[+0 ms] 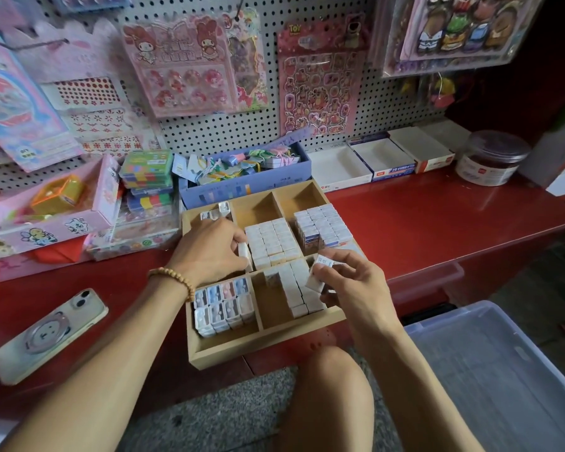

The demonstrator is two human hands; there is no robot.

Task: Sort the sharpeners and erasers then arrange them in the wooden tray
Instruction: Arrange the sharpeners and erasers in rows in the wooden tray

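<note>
The left hand (209,247) is reaching over the wooden tray (222,352), knuckles up, fingers curling round a white eraser (244,254) at the middle block's 9 o'clock edge. The right hand (346,285) is hovering at the tray's 3 o'clock side, fingertips pinching a second white eraser (320,272), tilted. Smooth rectangular erasers are filling the middle compartments in tight rows; pastel plastic sharpeners (224,305) are sitting at 8 o'clock. The tray is resting on a glossy red counter (437,223).
</note>
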